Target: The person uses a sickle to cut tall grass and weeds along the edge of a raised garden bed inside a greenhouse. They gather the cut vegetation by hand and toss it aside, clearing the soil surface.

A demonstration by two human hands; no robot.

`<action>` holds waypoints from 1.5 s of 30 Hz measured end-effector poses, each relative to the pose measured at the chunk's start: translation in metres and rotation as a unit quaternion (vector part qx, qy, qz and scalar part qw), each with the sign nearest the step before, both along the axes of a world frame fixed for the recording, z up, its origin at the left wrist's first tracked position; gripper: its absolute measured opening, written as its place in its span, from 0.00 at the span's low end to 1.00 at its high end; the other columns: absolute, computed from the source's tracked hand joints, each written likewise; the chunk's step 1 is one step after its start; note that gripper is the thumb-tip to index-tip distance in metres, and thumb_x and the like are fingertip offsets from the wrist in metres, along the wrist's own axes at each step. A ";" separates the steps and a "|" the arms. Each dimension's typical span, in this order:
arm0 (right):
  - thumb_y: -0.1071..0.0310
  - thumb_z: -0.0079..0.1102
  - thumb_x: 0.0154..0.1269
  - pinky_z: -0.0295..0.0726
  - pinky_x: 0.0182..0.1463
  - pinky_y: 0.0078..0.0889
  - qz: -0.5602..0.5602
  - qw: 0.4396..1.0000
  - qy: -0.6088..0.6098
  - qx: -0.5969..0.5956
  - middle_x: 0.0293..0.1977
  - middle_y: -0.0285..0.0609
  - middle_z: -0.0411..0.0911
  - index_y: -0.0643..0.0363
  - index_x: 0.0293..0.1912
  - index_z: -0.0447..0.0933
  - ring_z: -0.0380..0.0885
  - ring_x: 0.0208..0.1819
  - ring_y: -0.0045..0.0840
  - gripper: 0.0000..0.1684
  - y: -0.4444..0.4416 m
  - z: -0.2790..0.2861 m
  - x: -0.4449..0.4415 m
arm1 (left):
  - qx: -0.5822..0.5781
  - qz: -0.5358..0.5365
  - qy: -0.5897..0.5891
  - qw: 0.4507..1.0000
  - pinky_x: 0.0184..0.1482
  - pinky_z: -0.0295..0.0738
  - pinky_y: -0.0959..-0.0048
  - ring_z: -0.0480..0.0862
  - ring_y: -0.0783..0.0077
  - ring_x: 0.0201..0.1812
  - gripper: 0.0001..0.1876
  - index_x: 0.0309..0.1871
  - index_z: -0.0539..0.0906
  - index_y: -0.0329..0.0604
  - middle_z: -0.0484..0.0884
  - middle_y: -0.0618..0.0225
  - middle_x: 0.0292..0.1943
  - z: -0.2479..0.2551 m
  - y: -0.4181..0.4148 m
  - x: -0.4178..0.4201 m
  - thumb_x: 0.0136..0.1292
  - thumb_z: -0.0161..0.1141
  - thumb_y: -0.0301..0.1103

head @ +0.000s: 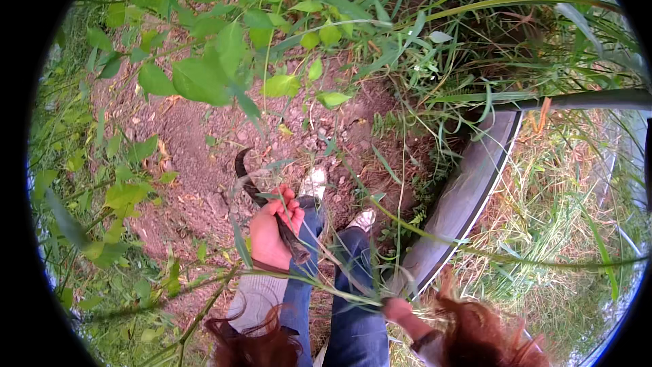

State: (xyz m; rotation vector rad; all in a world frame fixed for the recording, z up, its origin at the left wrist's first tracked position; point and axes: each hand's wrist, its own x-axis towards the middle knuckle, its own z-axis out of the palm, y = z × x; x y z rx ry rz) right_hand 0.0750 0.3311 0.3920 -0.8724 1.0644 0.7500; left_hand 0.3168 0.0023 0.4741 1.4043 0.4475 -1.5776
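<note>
My left hand (275,232) is wrapped around the dark handle of a sickle (245,173). The sickle's curved blade points up and away, and the butt of its handle sticks out below my fist. Over by my right thigh, partly covered by hanging hair, my right hand (398,310) grips a bunch of long grass stems (351,296). These stems run leftward across my jeans (356,285). My pale shoes (313,183) stand on bare reddish soil (204,148).
A leafy shrub (201,79) spreads over the upper left. Tall grass (448,56) grows at the upper right. A smooth grey raised edging (461,199) curves along my right side, with cut or dry grass (540,178) beyond it. A thin branch (201,316) crosses the lower left.
</note>
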 end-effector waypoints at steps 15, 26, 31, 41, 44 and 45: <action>0.45 0.46 0.64 0.77 0.50 0.37 0.011 0.848 0.526 -0.064 0.61 0.48 0.62 0.51 0.57 0.68 0.71 0.55 0.38 0.28 0.018 0.144 -0.265 | -0.015 -0.067 0.018 0.998 0.35 0.77 0.73 0.79 0.73 0.31 0.09 0.45 0.75 0.39 0.80 0.67 0.33 -0.004 -0.015 -0.008 0.65 0.48 0.29; 0.42 0.46 0.64 0.69 0.58 0.53 0.187 0.916 0.274 -0.224 0.70 0.46 0.46 0.41 0.49 0.79 0.63 0.62 0.45 0.23 -0.224 0.140 -0.134 | 0.006 -0.174 0.008 0.985 0.42 0.75 0.72 0.79 0.70 0.38 0.13 0.52 0.72 0.38 0.79 0.64 0.39 0.014 -0.020 -0.036 0.67 0.47 0.33; 0.67 0.54 0.63 0.78 0.45 0.31 -0.285 0.829 -0.039 -0.480 0.45 0.51 0.77 0.64 0.52 0.72 0.79 0.41 0.38 0.18 -0.308 0.139 -0.026 | -0.076 -0.320 -0.118 0.937 0.58 0.62 0.71 0.72 0.68 0.54 0.28 0.61 0.68 0.40 0.76 0.57 0.50 0.012 -0.023 -0.054 0.69 0.42 0.54; 0.79 0.50 0.57 0.77 0.40 0.31 -0.405 0.885 -0.043 -0.225 0.40 0.46 0.75 0.61 0.58 0.59 0.78 0.40 0.30 0.27 -0.341 0.088 0.105 | -0.075 -0.345 -0.016 0.936 0.35 0.67 0.83 0.68 0.87 0.32 0.26 0.63 0.68 0.46 0.67 0.82 0.30 -0.012 -0.031 -0.039 0.68 0.50 0.50; 0.72 0.42 0.60 0.74 0.41 0.52 -0.255 0.893 -0.044 -0.368 0.36 0.68 0.73 0.66 0.53 0.62 0.74 0.38 0.58 0.20 -0.366 0.087 0.126 | -0.040 -0.244 -0.005 0.969 0.55 0.63 0.77 0.72 0.79 0.48 0.27 0.64 0.65 0.42 0.75 0.73 0.46 -0.020 -0.046 -0.020 0.68 0.50 0.47; 0.71 0.43 0.60 0.75 0.39 0.51 -0.239 0.878 -0.055 -0.410 0.35 0.67 0.74 0.67 0.52 0.62 0.76 0.36 0.55 0.20 -0.377 0.082 0.135 | -0.058 -0.206 0.035 0.976 0.54 0.65 0.77 0.70 0.77 0.52 0.26 0.66 0.63 0.47 0.72 0.66 0.56 -0.020 -0.049 -0.013 0.69 0.49 0.45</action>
